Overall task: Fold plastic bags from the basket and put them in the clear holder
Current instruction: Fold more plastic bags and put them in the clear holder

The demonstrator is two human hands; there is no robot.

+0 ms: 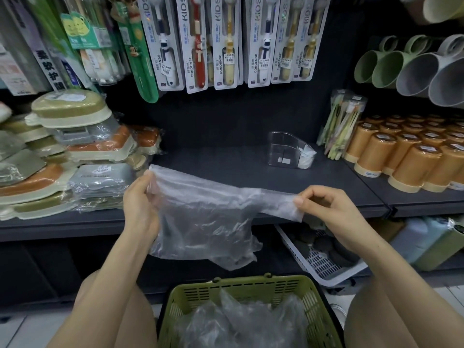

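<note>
- Left hand: my fingers are curled round the left end of a clear bag, grasping its top corner.
- Right hand: thumb and forefinger pinch the bag's right end (a narrow, bunched strip).
- Bag: held in the air, stretched between both hands, in front of the shelf edge and above the basket. Its lower part hangs loose and crumpled.
- Basket: green, on the floor between my knees, holding more crumpled clear bags.
- Holder: clear, standing on the shelf, right of centre, well apart from both hands. A white folded piece sits at its right end; I cannot tell whether it is fully inside.
- Surroundings: orange cups right of the holder, stacked soap boxes at left, toothbrush packs hanging above.
</note>
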